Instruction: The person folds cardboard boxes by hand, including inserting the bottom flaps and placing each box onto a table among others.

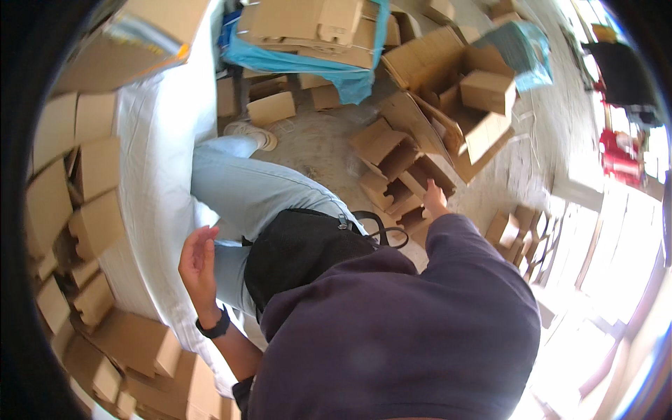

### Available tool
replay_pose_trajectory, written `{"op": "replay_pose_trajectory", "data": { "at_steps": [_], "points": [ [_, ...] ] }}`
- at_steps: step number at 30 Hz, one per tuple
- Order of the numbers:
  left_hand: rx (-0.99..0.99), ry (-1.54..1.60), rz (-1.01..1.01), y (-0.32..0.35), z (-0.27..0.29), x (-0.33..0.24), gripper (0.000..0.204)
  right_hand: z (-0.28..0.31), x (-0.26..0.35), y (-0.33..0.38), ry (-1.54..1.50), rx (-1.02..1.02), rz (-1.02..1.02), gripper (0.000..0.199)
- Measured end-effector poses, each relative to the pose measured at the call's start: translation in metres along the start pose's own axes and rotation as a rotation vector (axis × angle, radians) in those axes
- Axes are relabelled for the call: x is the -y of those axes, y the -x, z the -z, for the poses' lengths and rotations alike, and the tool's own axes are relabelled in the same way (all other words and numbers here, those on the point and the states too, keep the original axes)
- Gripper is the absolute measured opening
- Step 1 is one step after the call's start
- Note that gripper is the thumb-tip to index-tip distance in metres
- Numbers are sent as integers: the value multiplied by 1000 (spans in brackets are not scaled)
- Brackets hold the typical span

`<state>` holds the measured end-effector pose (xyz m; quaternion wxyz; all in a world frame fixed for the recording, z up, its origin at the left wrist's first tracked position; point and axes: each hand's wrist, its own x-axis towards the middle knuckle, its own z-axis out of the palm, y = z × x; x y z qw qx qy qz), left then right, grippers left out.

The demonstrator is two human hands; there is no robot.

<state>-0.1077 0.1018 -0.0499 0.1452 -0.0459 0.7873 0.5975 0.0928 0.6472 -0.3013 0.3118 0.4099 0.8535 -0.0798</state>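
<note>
My right hand reaches out to the right, at the near edge of an open brown cardboard box. One finger stretches over the box's opening and the thumb side sits lower, so the hand seems to grip the box wall; part of the grip is hidden. Against that box lie further open boxes in a cluster on the floor. My left hand, with a black watch at its wrist, hangs beside a white sheet-covered surface. Its fingers are loosely bent and apart, with nothing in them.
Stacked cardboard boxes line the left side. Ahead, flattened cardboard lies on blue plastic wrap. A large open carton holds a smaller box. More small boxes stand at the right. A black bag rests against me.
</note>
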Motion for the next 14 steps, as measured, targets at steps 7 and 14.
{"op": "replay_pose_trajectory", "data": {
  "at_steps": [7,14],
  "points": [
    [-5,19,4,7,-1,2,22,-49,-5,-26,129,4,10,26],
    [-98,71,-72,30,2,10,20,3,44,-52,457,-26,130,37]
  ]
}}
